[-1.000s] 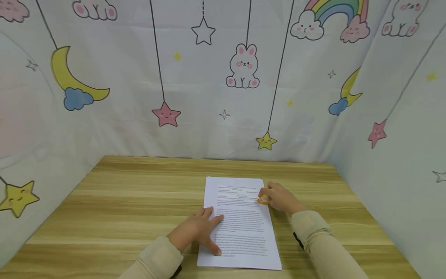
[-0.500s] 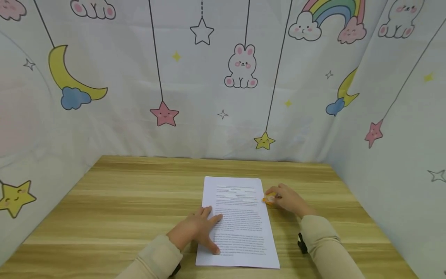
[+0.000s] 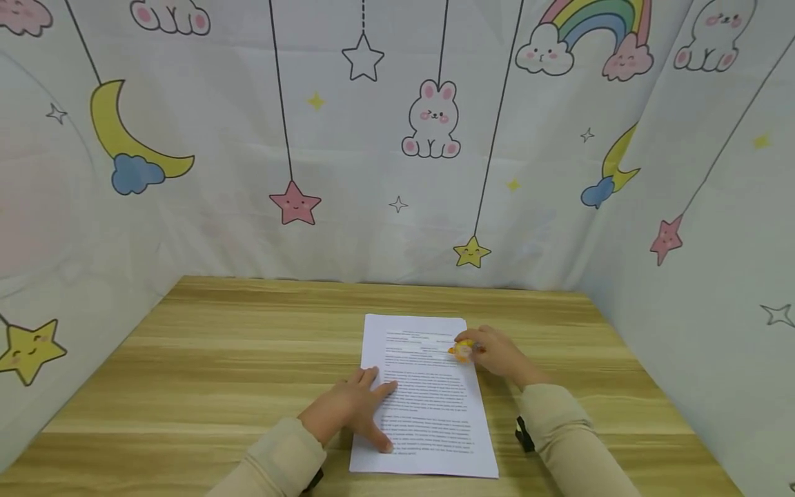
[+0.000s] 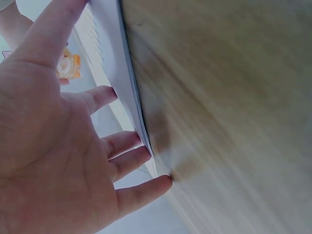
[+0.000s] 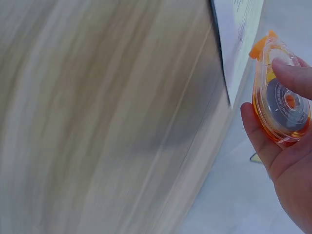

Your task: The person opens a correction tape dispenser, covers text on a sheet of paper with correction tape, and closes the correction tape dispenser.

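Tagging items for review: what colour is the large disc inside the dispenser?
The disc is grey, seen best in the right wrist view.

A wood-grained table is stretching beneath your left hand and right hand, bearing printed white paper that is lying with one long edge under the left, the other below the right.

Printed sheets: lay on the table. Left hand: rested on their left edge. Correction tape: sat in the right hand's grip, at their right edge, toward the far end. Fabric backdrop: hung behind and along both sides.
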Tool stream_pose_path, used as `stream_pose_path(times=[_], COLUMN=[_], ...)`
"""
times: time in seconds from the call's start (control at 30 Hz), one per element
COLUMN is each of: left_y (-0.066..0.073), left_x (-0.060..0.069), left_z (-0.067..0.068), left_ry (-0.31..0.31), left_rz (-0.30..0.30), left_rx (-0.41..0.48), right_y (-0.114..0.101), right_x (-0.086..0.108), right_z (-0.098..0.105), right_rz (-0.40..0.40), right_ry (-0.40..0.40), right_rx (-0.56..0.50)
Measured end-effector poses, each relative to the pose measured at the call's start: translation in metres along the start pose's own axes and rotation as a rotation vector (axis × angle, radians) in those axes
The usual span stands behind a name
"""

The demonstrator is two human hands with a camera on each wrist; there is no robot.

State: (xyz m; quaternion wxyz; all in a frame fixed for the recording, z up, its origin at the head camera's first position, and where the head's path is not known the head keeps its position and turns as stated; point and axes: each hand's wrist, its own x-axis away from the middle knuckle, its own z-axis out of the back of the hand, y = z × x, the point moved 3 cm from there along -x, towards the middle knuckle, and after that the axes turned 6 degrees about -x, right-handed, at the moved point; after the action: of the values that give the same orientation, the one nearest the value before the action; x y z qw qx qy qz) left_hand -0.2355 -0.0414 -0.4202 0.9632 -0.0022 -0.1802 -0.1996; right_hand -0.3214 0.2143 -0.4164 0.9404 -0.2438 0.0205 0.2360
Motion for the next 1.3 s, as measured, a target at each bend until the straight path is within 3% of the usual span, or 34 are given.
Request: stream_pose_path(times=[0.27, 0.5, 0.7, 1.3], left_y=[0.000, 0.002, 0.002, 0.000], left_x=[0.000, 0.002, 0.003, 0.002], left_z=[0.002, 0.004, 0.004, -0.001], left_ry=[-0.012, -0.006, -0.002, 0.017], left_rz=[0.002, 0.003, -0.004, -0.002], left_rx=[0.003, -0.008, -0.030, -0.056], right_y=[-0.029, -0.054, -0.075, -0.098], right_x=[-0.018, -0.031, -0.040, -0.054], right_z=[-0.017, -0.033, -0.045, -0.056], right_rz=[0.099, 0.076, 0.155, 0.175], right_ry=[-0.016, -0.035, -0.030, -0.063], right_rx=[0.043, 0.036, 0.112, 0.207])
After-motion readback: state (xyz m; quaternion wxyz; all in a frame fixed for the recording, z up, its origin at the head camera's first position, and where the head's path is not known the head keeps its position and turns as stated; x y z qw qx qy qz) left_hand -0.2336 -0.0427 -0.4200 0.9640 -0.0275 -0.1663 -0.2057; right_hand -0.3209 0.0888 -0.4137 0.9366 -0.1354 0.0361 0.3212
